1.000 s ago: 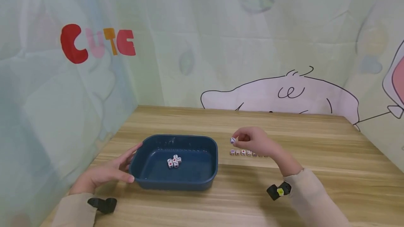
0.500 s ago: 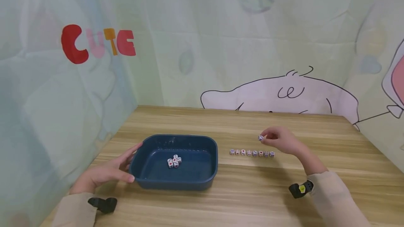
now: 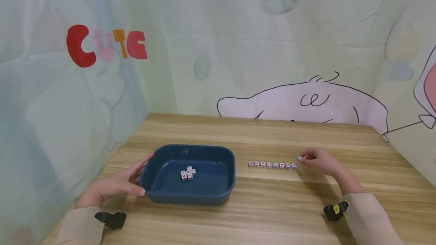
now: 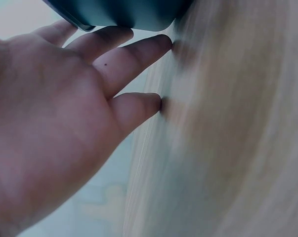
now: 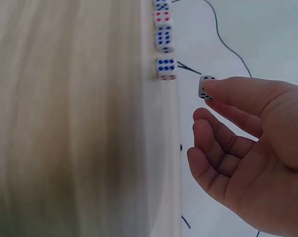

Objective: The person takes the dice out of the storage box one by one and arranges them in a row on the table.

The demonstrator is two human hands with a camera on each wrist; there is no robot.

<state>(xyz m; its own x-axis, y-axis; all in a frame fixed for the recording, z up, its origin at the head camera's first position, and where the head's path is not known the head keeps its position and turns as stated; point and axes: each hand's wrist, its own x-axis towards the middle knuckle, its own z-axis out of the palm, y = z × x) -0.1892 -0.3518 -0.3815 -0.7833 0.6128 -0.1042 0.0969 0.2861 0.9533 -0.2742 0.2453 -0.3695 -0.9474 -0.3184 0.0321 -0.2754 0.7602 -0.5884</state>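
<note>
A white die (image 3: 299, 158) is pinched between thumb and index finger of my right hand (image 3: 318, 160), raised a little over the table just past the right end of a row of dice (image 3: 275, 165). The other fingers of that hand are loosely curled in the right wrist view, where dark pips show on the held die (image 5: 206, 88). My left hand (image 3: 117, 185) rests against the left side of a dark blue plastic tub (image 3: 190, 199), thumb at its near corner. Several dice (image 3: 188, 173) lie clustered inside the tub. In the left wrist view the fingers (image 4: 134, 57) are fairly straight and spread.
The wood-grain table (image 3: 265, 214) stretches in front and to the right of the tub. Printed fabric (image 3: 190, 59) hangs along the back and left edges of the table. Each wrist carries a small black camera, such as the right one (image 3: 335, 211).
My right hand has carried the die rightward from above the row's left end, then lowered it near the right end. The left hand, the tub and the dice inside it stay in place.
</note>
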